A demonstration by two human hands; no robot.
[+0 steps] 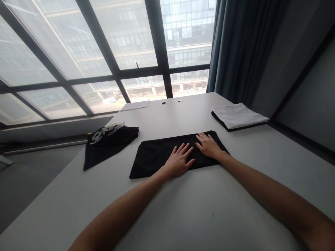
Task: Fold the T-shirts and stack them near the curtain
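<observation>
A black garment (154,151), folded into a long flat rectangle, lies on the white table (180,212) in front of me. My left hand (179,160) rests flat on its middle, near the front edge, with fingers spread. Farther right, my right hand (208,144) presses flat on the same cloth, fingers stretched toward the left and far edge. Neither hand grips anything. What kind of garment it is cannot be made out.
A black shirt with white lettering (111,141) lies loosely bunched at the table's left edge. At the back right sits a stack of folded white cloth (239,115) over black cloth. White paper sheets (135,105) lie at the far end, by the window. A blue curtain (235,52) hangs behind.
</observation>
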